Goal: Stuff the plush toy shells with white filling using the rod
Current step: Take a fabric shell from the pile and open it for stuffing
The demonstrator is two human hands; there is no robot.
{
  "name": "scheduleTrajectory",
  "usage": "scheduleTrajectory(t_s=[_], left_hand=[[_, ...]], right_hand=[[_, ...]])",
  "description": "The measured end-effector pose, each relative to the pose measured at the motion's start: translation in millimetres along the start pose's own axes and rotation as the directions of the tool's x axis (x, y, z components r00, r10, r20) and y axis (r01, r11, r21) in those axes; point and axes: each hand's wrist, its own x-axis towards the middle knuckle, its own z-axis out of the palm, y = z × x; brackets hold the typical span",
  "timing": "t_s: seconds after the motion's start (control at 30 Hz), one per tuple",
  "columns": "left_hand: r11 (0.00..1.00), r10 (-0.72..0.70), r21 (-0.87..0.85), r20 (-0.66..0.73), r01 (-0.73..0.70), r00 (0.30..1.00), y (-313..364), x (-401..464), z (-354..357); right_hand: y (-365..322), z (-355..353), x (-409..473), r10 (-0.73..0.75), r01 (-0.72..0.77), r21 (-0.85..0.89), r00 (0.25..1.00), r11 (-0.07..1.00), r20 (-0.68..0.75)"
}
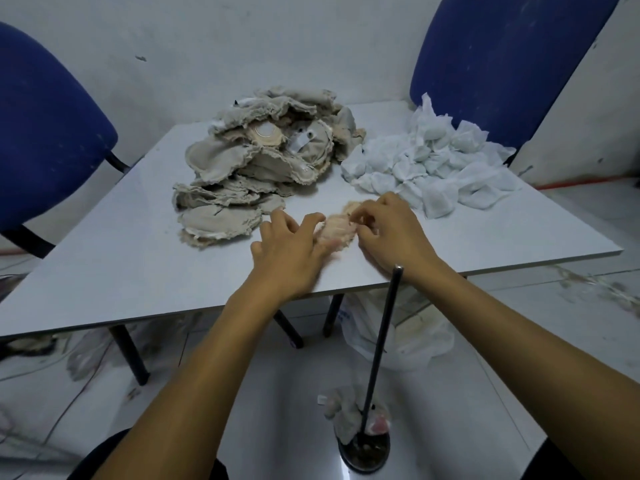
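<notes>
1. A pale grey worktop (121, 237) stands at an angle on dark legs before a scuffed white wall (214, 39).
2. Two blue chairs flank it, one at the left (45, 133), one at the back right (498, 64).
3. A heap of beige plush shells (256, 161) lies at the worktop's middle; white filling bundles (436, 168) lie just beside it to the right.
4. Both hands hold one pale peach shell (337, 230) near the front edge: the left hand (291, 258) with fingers spread and curled on it, the right hand (391, 233) pinching its edge.
5. A dark rod (381, 348) stands upright on a round base (363, 452) on the tiled floor (294, 393), with a stuffed toy (346, 417) beside it.
</notes>
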Motion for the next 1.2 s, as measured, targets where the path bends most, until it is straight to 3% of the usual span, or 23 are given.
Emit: scheduleTrajectory(t_s=[0.1, 0.2, 0.33, 0.4, 0.5, 0.6, 0.7, 0.8, 0.87, 0.97, 1.1, 1.17, 1.2], left_hand=[[0.987, -0.051, -0.146, 0.093, 0.064, 0.994, -10, -3, -15], [0.993, -0.096, -0.057, 0.133, 0.104, 0.987, -16, -6, -26], [0.965, -0.054, -0.258, -0.031, 0.044, 0.998, -17, -10, -26], [0.923, -0.036, -0.386, -0.113, -0.010, 0.993, -13, -12, -25], [0.809, 0.096, -0.567, -0.134, -0.156, 0.986, 1, -16, -26], [0.734, 0.257, -0.610, -0.158, -0.299, 0.953, 16, -19, -28], [0.597, 0.330, -0.742, -0.117, -0.303, 0.937, 22, -21, -31], [0.559, 0.372, -0.805, 0.029, -0.198, 0.928, 25, -25, -30], [0.525, 0.400, -0.846, 0.148, -0.094, 0.904, 27, -28, -30], [0.315, 0.476, -0.943, 0.254, 0.107, 0.842, 30, -31, -31], [0.139, 0.438, -0.987, 0.134, 0.081, 0.889, 40, -40, -28], [0.145, 0.344, -0.989, 0.040, -0.011, 0.938, 47, -45, -26], [0.214, 0.300, -0.972, -0.030, -0.098, 0.954, 48, -47, -26]], right_hand=[[-5, -5, -4, 0.002, 0.005, 0.107, 0.998, 0.994, -0.067], [-11, -7, -12, -0.054, 0.053, 0.088, 0.999, 0.995, 0.004], [-17, -9, -30, -0.178, 0.188, -0.022, 0.956, 0.982, 0.235], [-20, -14, -36, -0.168, 0.159, 0.063, 0.970, 0.985, 0.173], [-25, -26, -44, -0.137, 0.123, 0.313, 0.990, 0.942, 0.023], [-28, -39, -50, -0.175, 0.141, 0.431, 0.984, 0.891, 0.040], [-27, -53, -50, -0.177, 0.111, 0.504, 0.981, 0.857, 0.085], [-23, -63, -53, -0.139, 0.028, 0.574, 0.979, 0.818, 0.150], [-20, -67, -57, -0.054, -0.113, 0.678, 0.974, 0.726, 0.220], [-18, -67, -60, 0.022, -0.334, 0.785, 0.925, 0.522, 0.379], [-21, -73, -64, -0.148, -0.434, 0.828, 0.848, 0.357, 0.508], [-19, -80, -63, -0.255, -0.437, 0.833, 0.810, 0.340, 0.528], [-17, -85, -63, -0.264, -0.433, 0.830, 0.805, 0.351, 0.531]])
